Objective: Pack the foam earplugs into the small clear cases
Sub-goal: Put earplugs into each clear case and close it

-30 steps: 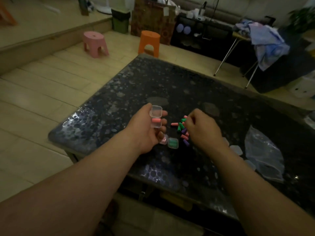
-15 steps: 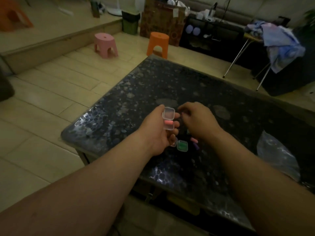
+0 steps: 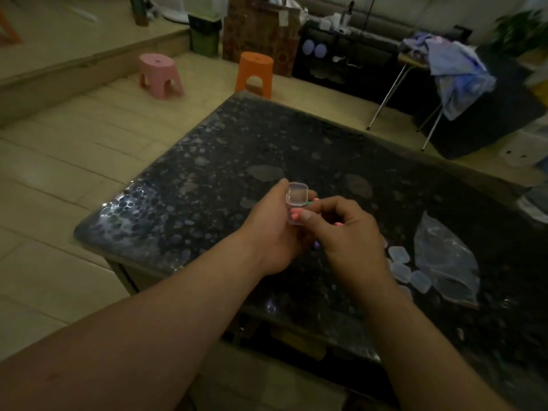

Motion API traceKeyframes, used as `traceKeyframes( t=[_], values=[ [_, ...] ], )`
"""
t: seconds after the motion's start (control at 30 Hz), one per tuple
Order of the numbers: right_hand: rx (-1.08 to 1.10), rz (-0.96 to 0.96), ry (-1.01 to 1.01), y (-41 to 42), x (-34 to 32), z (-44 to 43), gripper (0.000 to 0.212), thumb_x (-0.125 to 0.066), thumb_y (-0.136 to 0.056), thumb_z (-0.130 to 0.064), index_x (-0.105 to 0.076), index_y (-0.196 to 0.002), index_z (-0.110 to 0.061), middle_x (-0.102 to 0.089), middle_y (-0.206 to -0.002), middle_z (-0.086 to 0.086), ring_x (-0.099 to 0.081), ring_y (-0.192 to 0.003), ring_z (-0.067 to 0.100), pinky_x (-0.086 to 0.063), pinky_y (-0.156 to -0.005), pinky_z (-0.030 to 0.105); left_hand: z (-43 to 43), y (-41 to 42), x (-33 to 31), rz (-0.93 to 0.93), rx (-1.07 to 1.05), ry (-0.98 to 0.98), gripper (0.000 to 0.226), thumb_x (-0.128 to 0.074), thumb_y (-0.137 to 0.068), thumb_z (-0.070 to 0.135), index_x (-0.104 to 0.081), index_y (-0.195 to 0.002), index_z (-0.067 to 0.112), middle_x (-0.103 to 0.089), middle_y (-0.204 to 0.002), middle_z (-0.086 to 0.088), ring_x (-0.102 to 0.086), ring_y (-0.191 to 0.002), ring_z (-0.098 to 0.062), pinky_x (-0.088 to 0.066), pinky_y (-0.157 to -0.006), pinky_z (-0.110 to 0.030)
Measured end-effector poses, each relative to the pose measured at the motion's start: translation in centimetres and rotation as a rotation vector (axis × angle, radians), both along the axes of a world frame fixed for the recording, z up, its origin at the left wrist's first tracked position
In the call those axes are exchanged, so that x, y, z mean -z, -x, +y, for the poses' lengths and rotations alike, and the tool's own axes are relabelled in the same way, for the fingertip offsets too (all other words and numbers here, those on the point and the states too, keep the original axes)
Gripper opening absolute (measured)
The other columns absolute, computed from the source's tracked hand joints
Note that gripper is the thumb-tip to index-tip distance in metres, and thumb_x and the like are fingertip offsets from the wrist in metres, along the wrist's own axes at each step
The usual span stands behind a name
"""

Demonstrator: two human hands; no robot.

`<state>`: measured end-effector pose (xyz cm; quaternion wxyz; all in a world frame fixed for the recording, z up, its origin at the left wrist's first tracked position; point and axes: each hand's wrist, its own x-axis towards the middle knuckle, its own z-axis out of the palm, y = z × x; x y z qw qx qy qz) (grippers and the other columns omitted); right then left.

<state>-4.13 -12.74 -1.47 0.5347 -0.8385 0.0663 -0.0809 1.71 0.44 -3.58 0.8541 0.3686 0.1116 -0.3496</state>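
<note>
Speckled table [image 3: 267, 137], clear case [image 3: 296, 197], pink earplug [image 3: 295, 216]

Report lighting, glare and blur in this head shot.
Head view: dim; glare on the left corner of the table; lines bend at edges; plant blurred; the clear case in the left hand and pink earplug in the right hand are legible.

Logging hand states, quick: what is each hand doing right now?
Left hand: holds the open clear case.
Right hand: fingers curled round a pink earplug, thumb at the case.
</note>
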Motion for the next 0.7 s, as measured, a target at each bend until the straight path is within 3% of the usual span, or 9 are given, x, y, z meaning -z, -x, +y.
traceKeyframes(
  t=[0.13, 0.3, 0.47, 0.6, 0.7],
  values=[
    [0.044, -0.043, 0.005, -0.1, 0.7, 0.0, 0.011, -0.086, -0.087, -0.046, -0.078, -0.092, -0.041, -0.069, -0.115, -0.011, -0.071, -0.102, 0.010, -0.064, -0.090, 0.048, -0.3, -0.3, 0.0, -0.017, -0.029, -0.020, 0.062, -0.038, -0.107, 0.063, -0.069, -0.133, 0.016, -0.076, -0.129, -0.015, -0.072, -0.121, -0.033, -0.056, -0.100, -0.052],
    [0.085, -0.075, 0.021, 0.1, 1.4, 0.4, 0.008, -0.084, -0.089, -0.043, -0.077, -0.091, -0.041, -0.063, -0.118, -0.013, -0.069, -0.103, 0.006, -0.064, -0.088, 0.039, -0.3, -0.1, 0.2, -0.016, -0.020, 0.016, 0.062, -0.038, -0.108, 0.062, -0.066, -0.135, 0.014, -0.072, -0.138, -0.016, -0.072, -0.121, -0.032, -0.058, -0.093, -0.049],
    [0.083, -0.104, 0.076, 0.4, 1.4, 0.8, 0.007, -0.084, -0.090, -0.041, -0.077, -0.091, -0.042, -0.061, -0.115, -0.017, -0.062, -0.112, 0.003, -0.057, -0.092, 0.028, -0.3, -0.1, -0.3, 0.014, -0.047, 0.006, 0.064, -0.036, -0.109, 0.061, -0.066, -0.140, 0.013, -0.068, -0.143, -0.017, -0.068, -0.128, -0.034, -0.057, -0.097, -0.050],
    [0.080, -0.156, 0.169, 0.6, 1.4, 0.5, 0.017, -0.081, -0.091, -0.044, -0.070, -0.103, -0.042, -0.057, -0.116, -0.018, -0.060, -0.104, -0.005, -0.051, -0.084, 0.017, 0.0, 0.1, -0.7, 0.016, -0.051, -0.022, 0.063, -0.036, -0.110, 0.061, -0.067, -0.138, 0.014, -0.074, -0.133, -0.017, -0.070, -0.123, -0.033, -0.056, -0.097, -0.050],
    [0.056, -0.214, 0.269, 0.6, 1.5, 0.2, 0.022, -0.081, -0.092, -0.044, -0.073, -0.112, -0.040, -0.060, -0.119, -0.017, -0.058, -0.110, -0.002, -0.050, -0.089, 0.018, 0.0, 0.0, -0.5, 0.002, -0.052, -0.029, 0.063, -0.035, -0.109, 0.062, -0.067, -0.137, 0.014, -0.074, -0.129, -0.012, -0.068, -0.126, -0.032, -0.053, -0.105, -0.049]
  ],
)
